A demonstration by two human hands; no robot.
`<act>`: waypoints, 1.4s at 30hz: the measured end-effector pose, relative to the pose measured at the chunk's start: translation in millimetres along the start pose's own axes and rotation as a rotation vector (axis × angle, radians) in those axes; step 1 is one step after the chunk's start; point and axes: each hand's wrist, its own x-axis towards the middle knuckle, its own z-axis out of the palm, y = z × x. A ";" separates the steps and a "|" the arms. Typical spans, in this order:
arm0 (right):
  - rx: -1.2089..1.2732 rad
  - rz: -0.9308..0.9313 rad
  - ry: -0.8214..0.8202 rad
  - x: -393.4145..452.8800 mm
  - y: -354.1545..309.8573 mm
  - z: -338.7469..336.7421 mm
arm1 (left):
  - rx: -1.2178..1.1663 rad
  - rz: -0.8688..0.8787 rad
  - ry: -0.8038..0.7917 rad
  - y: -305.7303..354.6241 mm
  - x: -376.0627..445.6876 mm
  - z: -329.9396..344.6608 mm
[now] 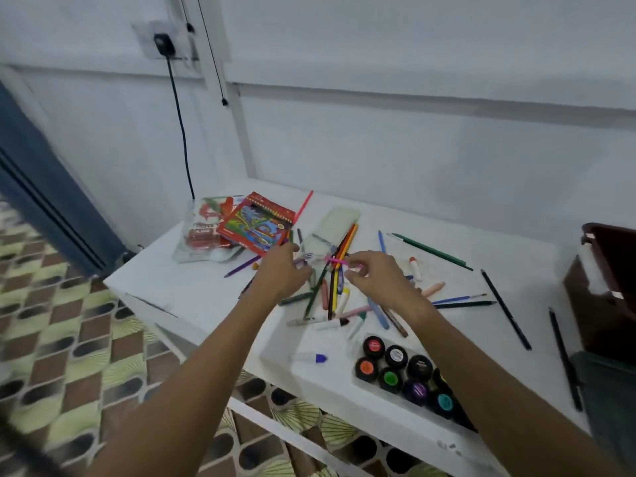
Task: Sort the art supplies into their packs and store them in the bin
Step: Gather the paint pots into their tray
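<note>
On the white table (192, 290) lies a scattered pile of coloured pencils, crayons and markers (330, 297). My right hand (378, 277) pinches a pink pencil (339, 262) above the pile. My left hand (285, 273) grips the edge of a clear plastic pack (320, 242) that holds several pencils. The pink pencil's tip lies at the pack's mouth. A red pencil box (256, 223) lies at the back left on a clear bag (199, 232). A tray of paint pots (402, 373) sits at the front.
A dark brown bin (605, 290) stands at the right edge. Loose pencils (506, 309) lie between it and the pile. A purple-capped marker (309, 358) lies near the front edge. A black cable (180, 125) hangs down the wall behind. Patterned floor lies to the left.
</note>
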 end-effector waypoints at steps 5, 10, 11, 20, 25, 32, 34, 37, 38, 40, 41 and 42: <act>-0.105 0.121 -0.043 69.3 9.4 21.4 | -0.025 -0.001 -0.038 -9.8 51.5 8.2; -0.138 0.152 -0.032 99.3 24.0 31.8 | -0.042 0.006 -0.137 -15.3 79.8 26.5; -0.143 0.141 -0.035 101.6 25.8 32.8 | -0.050 0.004 -0.148 -15.7 82.6 30.0; -0.260 0.077 -0.106 115.7 41.6 19.3 | -0.121 0.041 -0.075 -13.6 92.4 32.6; -0.215 0.089 -0.106 112.3 47.3 -20.7 | -0.206 0.158 -0.123 -20.7 78.1 1.5; -0.162 0.130 -0.158 37.6 66.6 -96.7 | -0.314 0.359 -0.410 -1.1 44.7 -25.1; -0.145 0.186 -0.161 4.5 70.6 -114.0 | -0.349 0.397 -0.495 12.4 34.3 -15.0; -0.112 0.282 -0.107 -50.3 74.1 -132.5 | -0.367 0.451 -0.615 32.2 17.2 4.3; -0.138 0.307 -0.090 -70.0 74.9 -135.2 | -0.331 0.487 -0.639 37.4 11.0 11.1; -0.184 0.336 -0.055 -109.2 76.0 -134.1 | -0.235 0.550 -0.670 42.4 -3.1 24.2; -0.187 0.343 -0.030 -127.9 76.3 -131.0 | -0.190 0.570 -0.678 43.2 -11.0 29.4; -0.179 0.350 -0.007 -145.5 76.2 -126.8 | -0.150 0.591 -0.675 42.5 -19.2 33.7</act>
